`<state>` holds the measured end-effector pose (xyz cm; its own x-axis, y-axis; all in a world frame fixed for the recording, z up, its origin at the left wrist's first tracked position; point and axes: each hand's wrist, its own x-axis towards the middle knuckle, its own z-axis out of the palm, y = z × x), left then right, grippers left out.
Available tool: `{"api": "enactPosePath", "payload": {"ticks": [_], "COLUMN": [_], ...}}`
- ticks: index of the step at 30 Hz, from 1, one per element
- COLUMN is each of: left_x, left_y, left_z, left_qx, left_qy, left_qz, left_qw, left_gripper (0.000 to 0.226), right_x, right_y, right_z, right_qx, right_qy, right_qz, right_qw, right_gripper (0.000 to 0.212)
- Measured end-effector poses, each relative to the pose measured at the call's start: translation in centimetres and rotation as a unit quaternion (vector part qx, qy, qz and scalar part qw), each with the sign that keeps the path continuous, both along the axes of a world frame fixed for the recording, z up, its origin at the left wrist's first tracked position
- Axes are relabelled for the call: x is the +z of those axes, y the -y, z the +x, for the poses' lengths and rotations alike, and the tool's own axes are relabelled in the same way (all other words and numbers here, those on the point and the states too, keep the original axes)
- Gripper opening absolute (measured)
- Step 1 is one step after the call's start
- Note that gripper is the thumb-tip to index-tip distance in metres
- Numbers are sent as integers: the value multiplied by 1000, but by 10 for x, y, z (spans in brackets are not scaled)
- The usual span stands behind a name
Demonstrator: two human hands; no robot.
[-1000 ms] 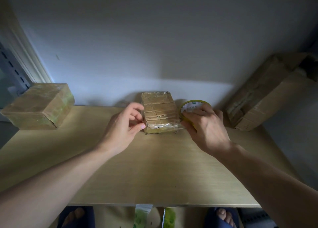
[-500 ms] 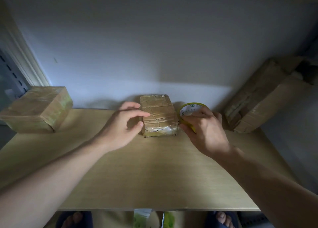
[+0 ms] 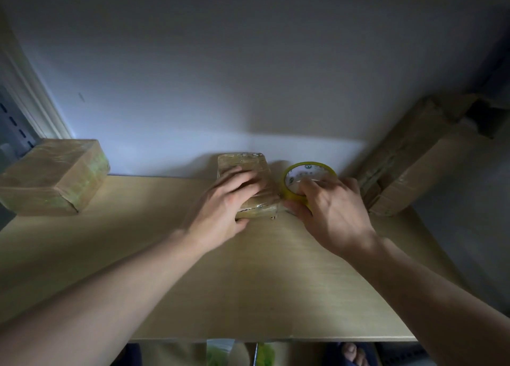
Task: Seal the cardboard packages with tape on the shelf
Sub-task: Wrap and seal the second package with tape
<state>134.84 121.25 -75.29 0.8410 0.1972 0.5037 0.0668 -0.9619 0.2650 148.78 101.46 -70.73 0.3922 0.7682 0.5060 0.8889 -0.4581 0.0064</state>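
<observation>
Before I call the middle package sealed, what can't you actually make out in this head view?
- Top of the middle package: covered by the blurred left hand.
- Tape strand from the tape roll: hidden behind the right hand.
- Large box at right: upper end in shadow.

Pretty dim shot overall, kind of murky and bluish. The brightest patch is a pale band low on the plain white back wall [image 3: 276, 150], with a big soft shadow covering the wall above it. The light wooden shelf board [image 3: 248, 277] gets a soft wash of light, darker toward the left end. The left hand [image 3: 223, 208] is smeared with motion blur, its fingers especially. Wide-angle bending is obvious at the edges, where the tall brown cardboard box [image 3: 408, 161] on the right leans and sits in gloom. A little glare shows on the small tape-wrapped cardboard package [image 3: 248, 161].
</observation>
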Motion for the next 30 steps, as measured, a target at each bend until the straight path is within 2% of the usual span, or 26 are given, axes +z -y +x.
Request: {"api": "enactPosePath", "payload": {"ticks": [10,17,23,26,30], "left_x": [-1,-1,1,4,8], "left_y": [-4,-1,-2,-5,-13], "left_z": [-1,-2,-3,-8,-28], "left_qx": [-9,-18,-27,-40,-70], "left_qy": [7,2,-6,-7,-33], "left_qz": [-19,-10,-24,-26,-23], "left_qw": [1000,1000,999,999,997], "left_gripper": [88,80,82,81,83], "right_x": [9,6,7,6,8], "right_y": [3,-11,-23,-22,-11], "right_z": [-6,11,22,19,7], "right_qx": [0,14,21,37,105], "right_qy": [29,-16,-109,-103,-48], "right_qz": [21,-19,-35,-44,0], "right_qw": [999,1000,993,993,993], "right_gripper": [32,25,26,28,36]}}
